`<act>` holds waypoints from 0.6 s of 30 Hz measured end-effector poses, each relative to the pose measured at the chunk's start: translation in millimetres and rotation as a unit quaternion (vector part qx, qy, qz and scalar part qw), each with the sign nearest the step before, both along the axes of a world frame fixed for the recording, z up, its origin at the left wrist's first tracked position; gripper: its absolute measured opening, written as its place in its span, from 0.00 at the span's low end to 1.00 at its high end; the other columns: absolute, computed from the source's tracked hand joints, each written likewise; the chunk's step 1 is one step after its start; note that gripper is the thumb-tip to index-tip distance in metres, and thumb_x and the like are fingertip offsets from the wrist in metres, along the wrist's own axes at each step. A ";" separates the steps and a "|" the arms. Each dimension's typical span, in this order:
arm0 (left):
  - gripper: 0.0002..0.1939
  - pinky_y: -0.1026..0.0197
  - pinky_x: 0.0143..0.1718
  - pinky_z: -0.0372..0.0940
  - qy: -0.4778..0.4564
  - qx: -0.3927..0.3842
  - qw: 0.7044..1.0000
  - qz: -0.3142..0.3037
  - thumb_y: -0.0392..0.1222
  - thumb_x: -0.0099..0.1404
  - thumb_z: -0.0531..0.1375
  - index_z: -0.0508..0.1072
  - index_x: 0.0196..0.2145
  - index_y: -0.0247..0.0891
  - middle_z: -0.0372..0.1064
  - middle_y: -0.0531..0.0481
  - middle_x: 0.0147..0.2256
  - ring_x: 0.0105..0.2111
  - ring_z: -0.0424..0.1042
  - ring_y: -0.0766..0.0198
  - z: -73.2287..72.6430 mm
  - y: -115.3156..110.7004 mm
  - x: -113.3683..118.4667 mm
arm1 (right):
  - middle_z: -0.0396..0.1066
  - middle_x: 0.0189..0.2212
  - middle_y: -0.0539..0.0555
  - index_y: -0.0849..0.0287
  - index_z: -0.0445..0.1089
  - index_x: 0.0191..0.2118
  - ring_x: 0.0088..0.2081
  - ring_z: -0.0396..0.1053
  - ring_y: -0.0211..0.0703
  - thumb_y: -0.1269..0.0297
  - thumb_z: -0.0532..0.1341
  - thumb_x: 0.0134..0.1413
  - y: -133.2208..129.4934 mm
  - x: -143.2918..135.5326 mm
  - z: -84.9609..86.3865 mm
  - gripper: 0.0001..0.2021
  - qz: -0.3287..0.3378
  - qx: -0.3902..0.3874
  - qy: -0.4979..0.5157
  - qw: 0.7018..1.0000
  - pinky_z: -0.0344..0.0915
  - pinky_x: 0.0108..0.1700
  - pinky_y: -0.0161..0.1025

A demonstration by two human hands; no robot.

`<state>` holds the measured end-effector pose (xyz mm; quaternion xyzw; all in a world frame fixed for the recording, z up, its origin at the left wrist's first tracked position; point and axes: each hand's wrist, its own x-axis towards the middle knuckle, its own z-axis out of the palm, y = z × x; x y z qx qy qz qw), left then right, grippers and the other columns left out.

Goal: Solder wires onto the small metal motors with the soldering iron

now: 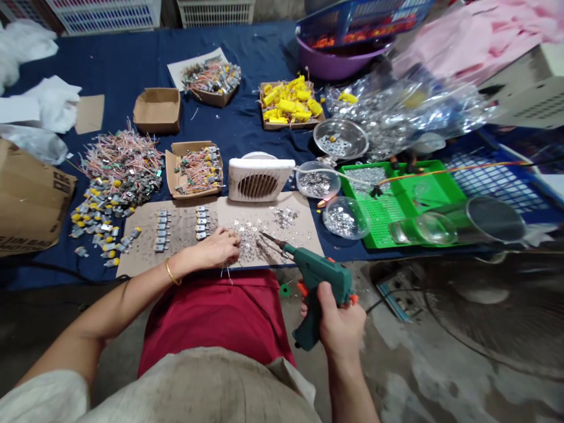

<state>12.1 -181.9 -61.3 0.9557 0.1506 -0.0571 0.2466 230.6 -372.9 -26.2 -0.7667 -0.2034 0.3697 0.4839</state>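
Note:
My right hand [341, 320] is wrapped round the grip of a green soldering gun [324, 273] with orange trigger parts. Its thin tip points left over the cardboard sheet [308, 217], among small loose metal pieces [249, 229]. Close to that tip, at the sheet's front edge, my left hand [218, 248] has its fingers curled together. Whatever lies in those fingers is hidden; thin wires [227, 273] hang down below them. Left of this hand, small motors stand in two columns, a near column [201, 222] and a farther column [162, 231].
A white fan box [258, 179] stands behind the sheet. Wired motors form a pile [123, 155] at left; others fill a cardboard tray [176, 191]. Bowls of metal bits [346, 217] and a green basket [396, 205] are at right. A large fan [497, 317] stands below right.

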 end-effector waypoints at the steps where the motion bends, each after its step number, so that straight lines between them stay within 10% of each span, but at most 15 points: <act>1: 0.09 0.54 0.48 0.51 0.000 0.003 1.000 0.003 0.39 0.67 0.54 0.72 0.32 0.38 0.67 0.45 0.39 0.45 0.60 0.56 -1.1 -0.7 -0.3 | 0.68 0.13 0.55 0.60 0.69 0.20 0.13 0.66 0.42 0.41 0.63 0.47 -0.3 0.2 -0.4 0.25 0.004 0.003 -0.001 1.000 0.64 0.14 0.35; 11: 0.12 0.58 0.44 0.60 -0.081 0.007 0.980 0.180 0.40 0.71 0.46 0.68 0.39 0.36 0.68 0.44 0.38 0.38 0.66 0.61 -28.6 -16.7 0.8 | 0.68 0.12 0.54 0.60 0.69 0.20 0.12 0.66 0.43 0.39 0.63 0.46 3.2 1.6 -1.0 0.25 0.000 0.001 0.017 1.000 0.64 0.14 0.36; 18: 0.10 0.60 0.40 0.64 -0.095 -0.102 0.961 0.241 0.38 0.70 0.47 0.67 0.37 0.37 0.68 0.48 0.33 0.35 0.67 0.63 -11.0 -13.2 -2.1 | 0.67 0.11 0.53 0.60 0.68 0.18 0.13 0.65 0.42 0.40 0.61 0.49 3.8 2.6 11.8 0.26 0.053 0.002 -0.059 0.997 0.63 0.15 0.35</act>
